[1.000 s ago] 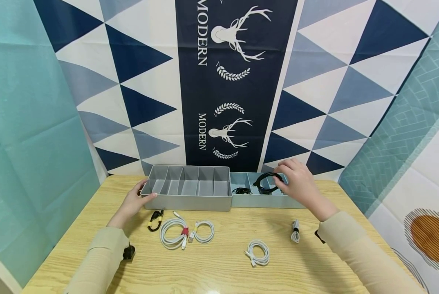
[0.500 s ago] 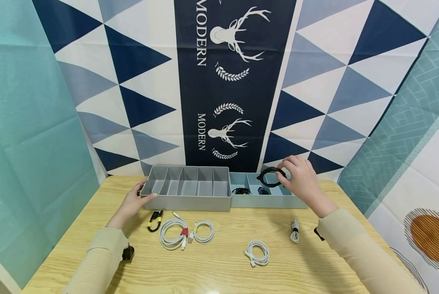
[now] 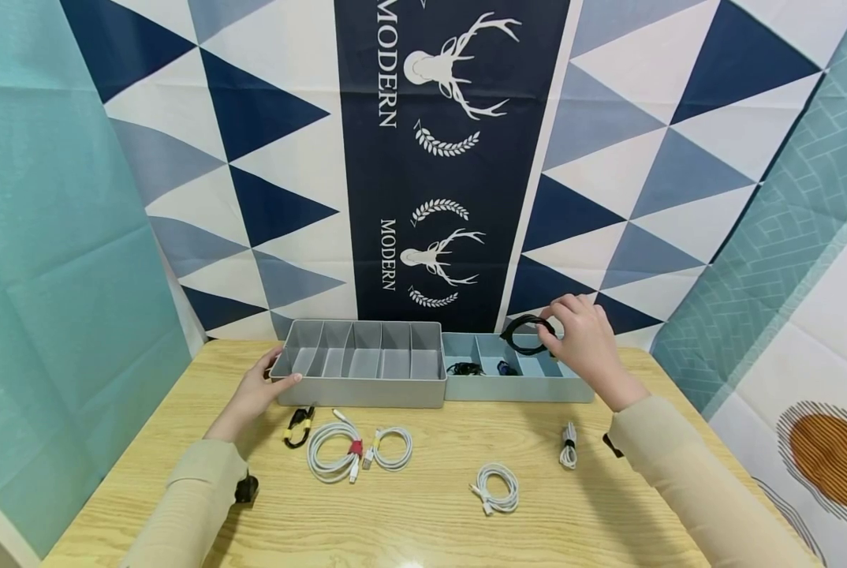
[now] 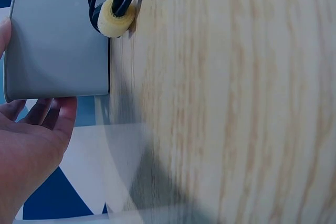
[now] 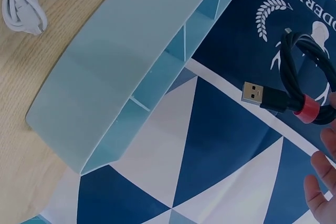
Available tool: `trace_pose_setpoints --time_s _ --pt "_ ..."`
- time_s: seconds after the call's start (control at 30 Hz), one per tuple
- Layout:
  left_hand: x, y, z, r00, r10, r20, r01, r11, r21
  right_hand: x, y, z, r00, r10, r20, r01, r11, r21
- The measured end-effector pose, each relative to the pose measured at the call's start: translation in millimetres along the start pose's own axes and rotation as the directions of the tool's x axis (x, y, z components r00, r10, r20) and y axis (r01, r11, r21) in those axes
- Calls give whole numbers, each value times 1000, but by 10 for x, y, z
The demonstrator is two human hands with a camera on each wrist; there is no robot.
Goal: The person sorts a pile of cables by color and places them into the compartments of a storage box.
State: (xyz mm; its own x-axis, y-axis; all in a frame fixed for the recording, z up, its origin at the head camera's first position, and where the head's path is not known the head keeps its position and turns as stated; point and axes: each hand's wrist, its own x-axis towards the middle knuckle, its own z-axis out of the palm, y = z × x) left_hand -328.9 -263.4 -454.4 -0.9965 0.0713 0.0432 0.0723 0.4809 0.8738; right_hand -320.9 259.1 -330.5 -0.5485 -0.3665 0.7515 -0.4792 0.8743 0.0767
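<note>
Right hand (image 3: pixel 585 338) is pinching a coiled black USB cable with a red tie (image 3: pixel 525 334), holding it up just above the light blue plastic divider tray (image 3: pixel 516 388). Left hand (image 3: pixel 256 392) rests with relaxed fingers against the grey plastic divider tray (image 3: pixel 367 392) on the wooden surface (image 3: pixel 423 505).

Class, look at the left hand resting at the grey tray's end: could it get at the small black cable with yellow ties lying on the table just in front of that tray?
Probably yes. The left hand holds nothing and rests against the grey tray; the black cable lies on bare table close beside it, with nothing between.
</note>
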Motion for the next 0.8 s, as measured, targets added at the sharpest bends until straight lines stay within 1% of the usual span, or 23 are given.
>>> trace_pose_setpoints --time_s 0.23,0.5,0.6,0.8 --pt "-8 4 -13 1000 -9 7 10 1000 -15 3 63 53 999 33 8 -33 999 -5" --pt "-8 -3 -22 1000 -11 12 11 1000 -6 -31 144 121 995 91 31 -91 996 -15" --pt "-10 -2 -21 1000 -17 7 17 1000 -3 -43 169 139 989 134 55 -133 991 -23" --pt "-18 20 -16 1000 -18 6 18 1000 -3 -62 209 189 966 226 126 -222 974 -42"
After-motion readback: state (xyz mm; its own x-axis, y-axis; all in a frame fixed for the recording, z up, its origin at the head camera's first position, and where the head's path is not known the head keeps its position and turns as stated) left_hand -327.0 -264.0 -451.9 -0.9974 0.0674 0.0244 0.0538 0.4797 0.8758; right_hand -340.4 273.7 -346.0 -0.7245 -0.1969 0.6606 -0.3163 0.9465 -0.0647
